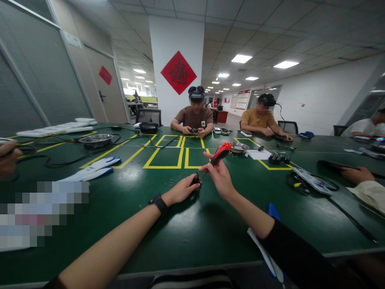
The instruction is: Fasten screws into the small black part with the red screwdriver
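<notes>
My left hand (183,188), with a black band on its wrist, is closed around a small black part (196,178) at the middle of the green table (192,237). In my right hand (221,178) is a red and black screwdriver (221,152), its handle tilted up to the right. The shaft slants down to the left, and its tip meets or nearly meets the black part; the exact contact is too small to tell. Several tiny metal pieces (171,182) lie on the table left of my left hand.
White-blue gloves (93,168) lie left; another glove (264,253) is under my right forearm. Metal dishes (96,139), (238,147) stand farther back. Black blocks (279,157), cables and a plastic packet (313,180) lie right. Other people sit around the table.
</notes>
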`<state>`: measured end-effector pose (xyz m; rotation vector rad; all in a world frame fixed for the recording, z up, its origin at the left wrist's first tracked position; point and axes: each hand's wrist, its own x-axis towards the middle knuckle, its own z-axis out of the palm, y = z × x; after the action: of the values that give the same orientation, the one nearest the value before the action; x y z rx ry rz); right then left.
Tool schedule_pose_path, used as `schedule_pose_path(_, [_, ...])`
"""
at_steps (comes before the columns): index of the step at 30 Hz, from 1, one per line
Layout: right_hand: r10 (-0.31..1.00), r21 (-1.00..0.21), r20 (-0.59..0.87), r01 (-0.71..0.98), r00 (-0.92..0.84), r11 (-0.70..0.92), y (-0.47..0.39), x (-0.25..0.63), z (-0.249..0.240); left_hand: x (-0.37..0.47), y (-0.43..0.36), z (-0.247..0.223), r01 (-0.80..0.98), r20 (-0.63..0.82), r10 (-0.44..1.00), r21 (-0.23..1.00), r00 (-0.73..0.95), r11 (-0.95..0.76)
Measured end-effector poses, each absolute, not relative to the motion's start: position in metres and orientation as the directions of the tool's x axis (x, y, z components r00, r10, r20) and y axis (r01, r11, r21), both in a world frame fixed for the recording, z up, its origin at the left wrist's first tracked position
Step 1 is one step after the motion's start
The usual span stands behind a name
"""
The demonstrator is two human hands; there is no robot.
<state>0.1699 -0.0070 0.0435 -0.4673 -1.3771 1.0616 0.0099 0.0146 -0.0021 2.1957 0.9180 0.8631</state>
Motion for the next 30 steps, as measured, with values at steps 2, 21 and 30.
schedule_pose_path(2, [0.805, -0.806, 0.567, -0.318, -0.173, 0.499, -0.008, 0.169, 0.044, 0.01, 0.015, -0.003, 0.371, 0.328, 0.77, 0.729, 0.547, -0.574])
schedule_pose_path(21, [0.804, -0.785, 0.585, -0.326, -0.108, 0.527, -0.003, 0.17, 0.035, 0.009, 0.016, -0.004, 0.386, 0.32, 0.776, 0.726, 0.543, -0.57])
schedule_pose_path(30, [0.827, -0.776, 0.552, -0.432, -0.11, 0.46, -0.001, 0.172, 0.03, 0.008, 0.015, -0.003, 0.399, 0.331, 0.766, 0.701, 0.551, -0.591])
